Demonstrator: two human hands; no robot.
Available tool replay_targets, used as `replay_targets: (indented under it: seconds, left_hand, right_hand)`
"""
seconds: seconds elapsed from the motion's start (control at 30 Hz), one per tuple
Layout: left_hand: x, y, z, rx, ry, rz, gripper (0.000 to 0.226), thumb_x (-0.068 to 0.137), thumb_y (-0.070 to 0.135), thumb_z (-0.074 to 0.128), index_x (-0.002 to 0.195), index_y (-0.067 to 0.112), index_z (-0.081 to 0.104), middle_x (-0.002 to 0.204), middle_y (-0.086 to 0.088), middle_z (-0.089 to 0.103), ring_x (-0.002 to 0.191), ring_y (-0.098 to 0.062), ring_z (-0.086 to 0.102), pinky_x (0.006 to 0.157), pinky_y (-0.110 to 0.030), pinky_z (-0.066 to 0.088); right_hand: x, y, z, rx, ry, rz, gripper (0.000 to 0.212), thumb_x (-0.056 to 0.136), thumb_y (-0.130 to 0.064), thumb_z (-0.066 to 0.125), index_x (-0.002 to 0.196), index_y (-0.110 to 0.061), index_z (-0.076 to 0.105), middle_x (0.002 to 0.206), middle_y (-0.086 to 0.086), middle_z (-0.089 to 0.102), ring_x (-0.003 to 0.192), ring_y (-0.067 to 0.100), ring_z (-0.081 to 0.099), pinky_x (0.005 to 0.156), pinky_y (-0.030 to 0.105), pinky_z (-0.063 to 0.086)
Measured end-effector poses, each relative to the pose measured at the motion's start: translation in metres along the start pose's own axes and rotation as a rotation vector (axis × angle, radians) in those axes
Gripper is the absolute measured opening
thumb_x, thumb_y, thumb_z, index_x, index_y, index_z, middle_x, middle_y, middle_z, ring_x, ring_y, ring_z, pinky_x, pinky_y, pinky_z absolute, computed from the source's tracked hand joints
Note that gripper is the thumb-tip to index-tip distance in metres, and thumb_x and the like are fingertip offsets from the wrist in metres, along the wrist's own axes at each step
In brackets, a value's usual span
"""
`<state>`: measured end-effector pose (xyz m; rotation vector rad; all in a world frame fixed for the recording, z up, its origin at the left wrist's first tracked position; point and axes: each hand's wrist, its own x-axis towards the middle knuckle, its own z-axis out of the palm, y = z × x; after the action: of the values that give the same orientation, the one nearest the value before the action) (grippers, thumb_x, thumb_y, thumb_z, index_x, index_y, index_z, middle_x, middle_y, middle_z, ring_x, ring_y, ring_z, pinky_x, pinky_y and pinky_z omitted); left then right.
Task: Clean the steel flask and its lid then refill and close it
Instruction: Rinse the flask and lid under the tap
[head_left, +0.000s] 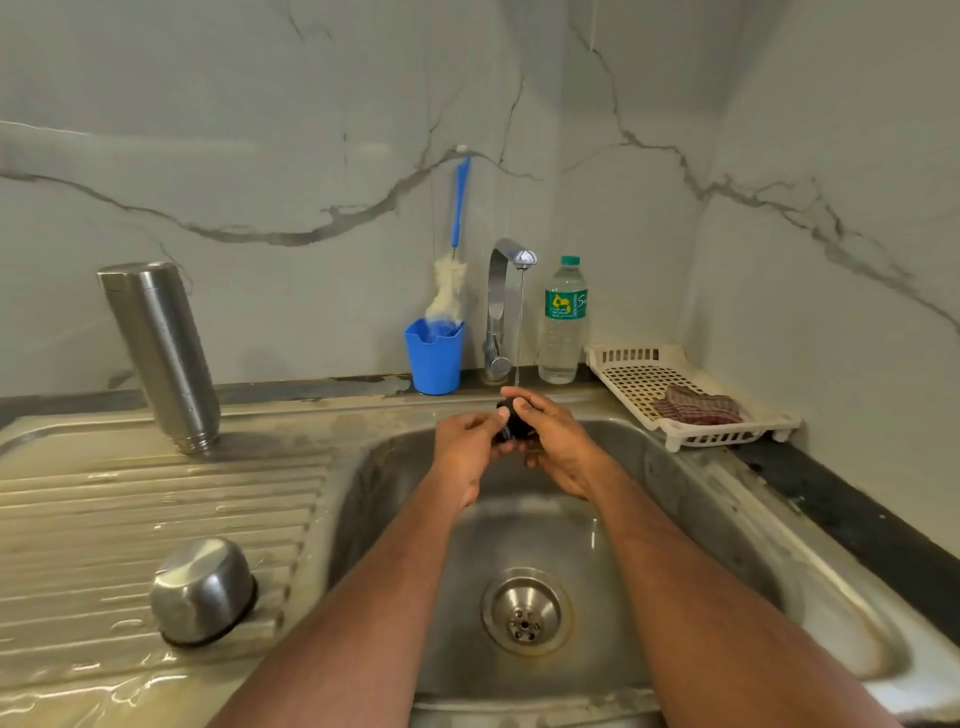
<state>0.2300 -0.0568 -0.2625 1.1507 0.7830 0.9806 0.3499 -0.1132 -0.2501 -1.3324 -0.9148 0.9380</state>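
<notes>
Low on the left of the frame, a steel cup (203, 591) sits upside down on the wet draining board (130, 509). In the middle, over the sink (727, 519), the left hand (470, 447) and right hand (558, 441) both grip a small black lid (511, 423) under running water from the tap (501, 306). Further back on the left, the steel flask (161, 353) stands mouth down, tilted. A blue cup (435, 356) holds a brush (452, 270) by the wall.
</notes>
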Motion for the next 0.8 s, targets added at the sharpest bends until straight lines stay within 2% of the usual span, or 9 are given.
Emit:
replay_targets:
  seconds: [0.07,0.1,0.17,0.23,0.4,0.47,0.57,0.67,0.8]
  left_hand:
    - [0.004,-0.004,-0.003,0.344,0.043,0.242,0.011,0.089,0.011,0.075,0.099,0.007,0.075,0.091,-0.010,0.077,0.089,-0.030,0.074,0.083,-0.038,0.061]
    - [0.005,-0.006,-0.004,0.478,0.050,0.322,0.017,0.085,0.010,0.079,0.102,0.011,0.075,0.093,-0.004,0.076,0.090,-0.024,0.073,0.085,-0.036,0.060]
    - [0.005,-0.007,-0.003,0.554,0.045,0.369,0.037,0.079,0.006,0.083,0.113,0.015,0.072,0.102,0.000,0.075,0.096,-0.015,0.070,0.091,-0.031,0.055]
    - [0.001,-0.004,0.001,0.470,0.024,0.349,0.045,0.077,0.004,0.084,0.119,0.014,0.069,0.107,0.001,0.073,0.099,-0.014,0.069,0.095,-0.029,0.054]
    - [-0.002,-0.014,0.005,0.341,-0.021,0.265,0.030,0.088,0.028,0.077,0.117,0.023,0.071,0.103,0.005,0.076,0.100,-0.015,0.070,0.094,-0.040,0.057]
    - [-0.004,-0.016,0.009,0.248,-0.056,0.188,0.027,0.094,0.029,0.070,0.120,0.024,0.070,0.103,0.002,0.076,0.097,-0.015,0.071,0.082,-0.038,0.059]
    - [-0.007,-0.014,0.015,0.123,-0.049,0.081,0.020,0.098,0.027,0.065,0.117,0.020,0.069,0.098,-0.004,0.078,0.087,-0.018,0.071,0.066,-0.032,0.051]
    - [-0.007,-0.016,0.015,0.076,-0.037,0.014,0.022,0.096,0.032,0.068,0.112,0.017,0.069,0.093,-0.007,0.078,0.086,-0.019,0.071,0.070,-0.037,0.049]
    - [-0.011,-0.015,0.018,0.033,-0.093,-0.082,0.027,0.097,0.036,0.067,0.109,0.012,0.071,0.075,-0.001,0.072,0.080,-0.016,0.070,0.070,-0.036,0.055]
  right_hand:
    - [0.003,0.001,0.006,-0.044,0.055,0.018,0.026,0.106,-0.028,0.048,0.121,-0.035,0.068,0.107,0.007,0.073,0.070,0.016,0.059,0.051,0.026,0.037]
    - [0.005,0.001,0.009,-0.058,0.075,0.025,0.026,0.107,-0.029,0.046,0.121,-0.033,0.068,0.102,0.008,0.073,0.066,0.015,0.059,0.050,0.026,0.038]
    - [0.005,0.000,0.011,-0.080,0.111,0.045,0.028,0.107,-0.034,0.043,0.122,-0.025,0.066,0.086,0.008,0.070,0.061,0.014,0.056,0.049,0.026,0.038]
    - [0.003,-0.002,0.009,-0.064,0.144,0.071,0.033,0.107,-0.040,0.041,0.117,-0.020,0.065,0.077,0.006,0.066,0.058,0.013,0.052,0.050,0.026,0.038]
    - [0.002,-0.003,0.004,-0.067,0.222,0.108,0.048,0.105,-0.052,0.042,0.104,-0.012,0.069,0.067,0.007,0.066,0.048,0.012,0.048,0.045,0.025,0.036]
    - [0.002,-0.004,0.003,-0.072,0.252,0.116,0.049,0.103,-0.054,0.045,0.102,-0.012,0.069,0.071,0.008,0.068,0.049,0.013,0.049,0.045,0.024,0.037]
    - [0.002,-0.006,0.002,-0.083,0.294,0.125,0.049,0.100,-0.057,0.050,0.101,-0.012,0.068,0.075,0.009,0.070,0.051,0.013,0.053,0.045,0.023,0.039]
    - [0.001,-0.007,0.001,-0.085,0.311,0.113,0.050,0.097,-0.059,0.054,0.099,-0.011,0.068,0.073,0.010,0.071,0.050,0.013,0.055,0.046,0.024,0.042]
    - [0.001,-0.007,0.004,-0.085,0.298,0.113,0.050,0.095,-0.059,0.058,0.097,-0.010,0.069,0.066,0.007,0.069,0.051,0.013,0.057,0.046,0.025,0.046]
